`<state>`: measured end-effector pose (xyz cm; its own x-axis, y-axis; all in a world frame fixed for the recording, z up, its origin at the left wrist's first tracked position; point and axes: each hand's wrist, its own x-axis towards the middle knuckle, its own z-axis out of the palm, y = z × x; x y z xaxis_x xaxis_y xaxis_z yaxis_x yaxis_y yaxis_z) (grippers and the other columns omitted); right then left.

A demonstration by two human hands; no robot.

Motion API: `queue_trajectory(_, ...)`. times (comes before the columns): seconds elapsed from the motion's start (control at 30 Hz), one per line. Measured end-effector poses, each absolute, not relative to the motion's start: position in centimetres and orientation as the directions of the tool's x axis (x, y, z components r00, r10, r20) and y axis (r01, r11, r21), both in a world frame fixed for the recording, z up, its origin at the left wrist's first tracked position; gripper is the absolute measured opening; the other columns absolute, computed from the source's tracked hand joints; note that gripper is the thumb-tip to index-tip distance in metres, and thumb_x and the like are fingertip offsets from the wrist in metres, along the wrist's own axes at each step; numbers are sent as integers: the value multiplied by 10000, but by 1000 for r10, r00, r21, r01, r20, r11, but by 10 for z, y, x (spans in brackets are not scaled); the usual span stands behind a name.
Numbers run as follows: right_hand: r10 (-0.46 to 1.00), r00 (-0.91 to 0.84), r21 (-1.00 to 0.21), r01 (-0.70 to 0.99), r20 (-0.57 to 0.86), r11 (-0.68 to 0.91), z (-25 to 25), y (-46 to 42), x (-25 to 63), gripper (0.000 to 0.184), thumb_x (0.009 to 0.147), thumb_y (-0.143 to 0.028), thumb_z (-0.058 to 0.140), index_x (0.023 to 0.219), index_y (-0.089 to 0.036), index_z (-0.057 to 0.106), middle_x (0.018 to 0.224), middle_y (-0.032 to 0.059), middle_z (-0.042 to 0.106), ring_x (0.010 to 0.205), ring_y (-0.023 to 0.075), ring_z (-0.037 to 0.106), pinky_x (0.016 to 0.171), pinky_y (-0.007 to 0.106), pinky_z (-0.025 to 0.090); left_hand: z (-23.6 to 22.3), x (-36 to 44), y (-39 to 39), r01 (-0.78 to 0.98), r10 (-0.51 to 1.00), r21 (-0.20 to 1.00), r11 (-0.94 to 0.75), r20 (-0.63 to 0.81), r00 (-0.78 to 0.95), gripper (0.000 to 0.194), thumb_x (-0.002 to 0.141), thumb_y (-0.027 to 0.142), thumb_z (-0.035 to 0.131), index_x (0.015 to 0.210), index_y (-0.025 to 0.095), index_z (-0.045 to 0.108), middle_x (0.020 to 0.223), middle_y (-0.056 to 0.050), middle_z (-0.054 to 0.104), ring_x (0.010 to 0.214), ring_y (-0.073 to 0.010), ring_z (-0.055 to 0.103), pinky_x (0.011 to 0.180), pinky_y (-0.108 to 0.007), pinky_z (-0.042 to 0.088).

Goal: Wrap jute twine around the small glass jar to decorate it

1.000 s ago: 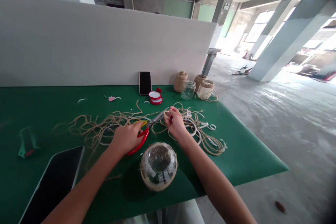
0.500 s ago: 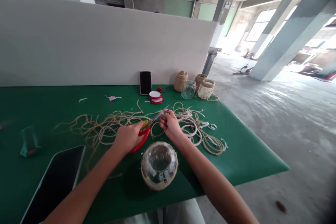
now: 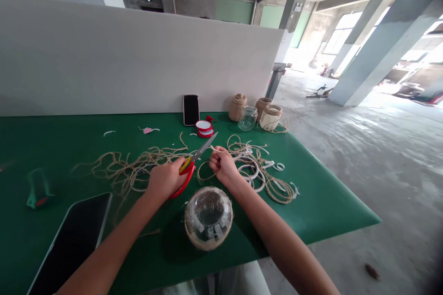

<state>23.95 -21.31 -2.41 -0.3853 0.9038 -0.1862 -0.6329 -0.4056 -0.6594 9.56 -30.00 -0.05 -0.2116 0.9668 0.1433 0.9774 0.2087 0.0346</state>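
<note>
My left hand [image 3: 166, 179] is closed round the handles of red and yellow scissors [image 3: 188, 170], whose blades point up and to the right and look closed. Just right of the blade tips, my right hand [image 3: 222, 164] pinches the end of a jute twine [image 3: 206, 164]; a short bit sticks out past the fingers and a loop hangs below. In front of both hands, close to my body, a glass jar [image 3: 209, 216] stands bottom up. Twine wraps its sides, and strips of clear tape show on it.
Tangled twine [image 3: 134, 170] lies left, with more twine and white tape strips [image 3: 254, 170] right. Twine-wrapped jars [image 3: 237, 107], a clear jar [image 3: 247, 119], red-and-white spools [image 3: 204, 127] and a phone [image 3: 191, 109] stand at the back. A tablet [image 3: 74, 239] and a green tape dispenser [image 3: 39, 189] lie left.
The scissors have drawn back left from the twine end, and their blades have gone from spread to closed. The right hand stays nearly in place, still pinching the twine.
</note>
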Motion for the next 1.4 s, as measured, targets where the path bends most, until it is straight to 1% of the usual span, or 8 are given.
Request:
queue_trajectory(0.27, 985, -42, -627, -767, -167, -139, -21, -179, 276, 97, 861, -192, 376, 782, -249, 374, 519, -111, 241, 365, 50, 175, 340, 128, 168, -2, 58, -291, 910, 915, 145, 389, 54, -400, 352, 844, 494, 365, 887, 218, 579, 754, -81, 695, 690, -261, 649, 521, -265, 350)
queue_trajectory(0.6, 822, -569, -682, -594, -19, -426, -6, -187, 282, 165, 807, -116, 509, 948, -152, 588, 555, -89, 329, 397, 33, 203, 339, 134, 158, 0, 49, -289, 898, 904, 120, 424, -1, -427, 367, 841, 461, 327, 918, 206, 579, 779, -115, 683, 656, -288, 634, 537, -318, 386)
queue_trajectory(0.87, 853, -519, -724, -611, 60, -321, -15, -190, 273, 127, 790, -211, 584, 915, -189, 580, 584, -78, 411, 425, 33, 269, 395, 136, 239, -9, 18, -292, 844, 846, 44, 534, -44, -532, 496, 826, 536, 335, 992, 127, 562, 874, -186, 650, 766, -356, 631, 580, -405, 444)
queue_trajectory(1.0, 859, -504, -735, -614, 85, -287, -12, -193, 269, 147, 762, -196, 615, 907, -201, 588, 628, -59, 490, 512, 48, 408, 519, 157, 373, -9, 8, -296, 849, 848, 26, 527, 42, -528, 475, 845, 474, 322, 963, 103, 595, 973, -227, 613, 864, -393, 606, 585, -422, 449)
queue_trajectory(1.13, 844, -523, -756, -599, 122, -262, -10, -200, 264, 187, 729, -197, 657, 909, -192, 608, 661, -45, 527, 610, 64, 483, 605, 174, 405, 2, 21, -299, 913, 869, -15, 407, 314, -382, 442, 855, 389, 342, 1029, 73, 598, 1029, -253, 586, 985, -406, 548, 643, -431, 458)
queue_trajectory(1.27, 808, -552, -787, -584, 206, -198, -4, -208, 258, 218, 738, -237, 665, 947, -200, 613, 705, -44, 548, 663, 69, 510, 659, 188, 413, 15, 55, -293, 917, 926, 398, -9, 350, -142, 369, 871, 408, 375, 1029, 178, 616, 1089, -118, 631, 1006, -281, 574, 815, -374, 459)
queue_trajectory(1.33, 788, -571, -809, -562, 227, -174, 4, -213, 255, 237, 741, -253, 664, 967, -207, 610, 720, -41, 563, 681, 77, 524, 682, 203, 423, 20, 79, -287, 705, 966, 698, -126, 249, -73, 381, 881, 459, 374, 1054, 207, 600, 1093, -66, 647, 991, -241, 601, 847, -347, 465)
queue_trajectory(1.4, 777, -573, -831, -543, 262, -120, 17, -217, 253, 252, 732, -255, 672, 971, -211, 605, 742, -34, 581, 708, 90, 540, 691, 214, 433, 23, 102, -282, 513, 971, 836, -198, 240, -17, 397, 853, 470, 454, 1129, 200, 544, 1163, -72, 618, 1070, -239, 574, 902, -352, 448)
